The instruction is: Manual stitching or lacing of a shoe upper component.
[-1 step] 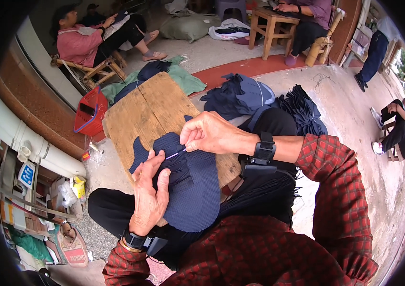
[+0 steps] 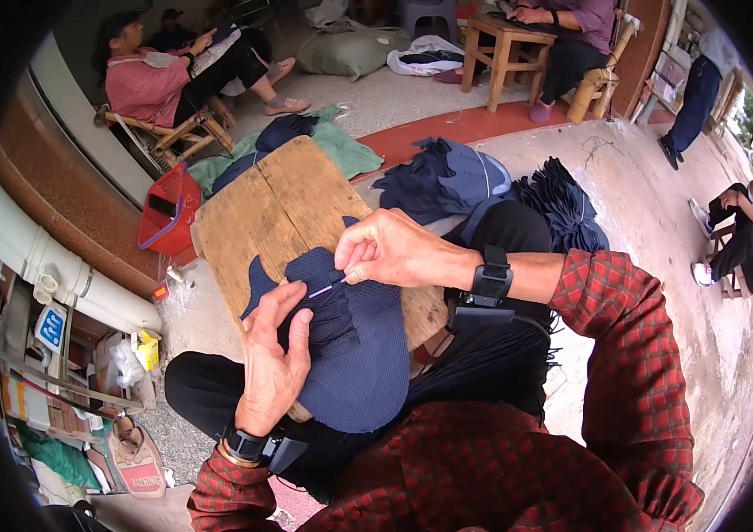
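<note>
A dark navy knitted piece, shaped like a shoe upper, lies across the near end of a wooden board in front of me. My left hand rests on its left side, fingers stretched and the thumb apart, gripping nothing. Over the piece's upper part, my right hand is closed in a pinch. From those fingertips a thin white stick slants down toward my left fingers. Whether the stick has a point is too small to tell. Gathered folds show in the fabric between my hands.
Stacks of navy cut pieces and a frilled bundle lie beyond my right knee. A red basket stands left of the board, near a white pipe. Several people sit farther off; a wooden stool stands at the back.
My left hand has slid slightly left and down, its thumb drawn back a little. My right hand and the white stick stay almost in place.
</note>
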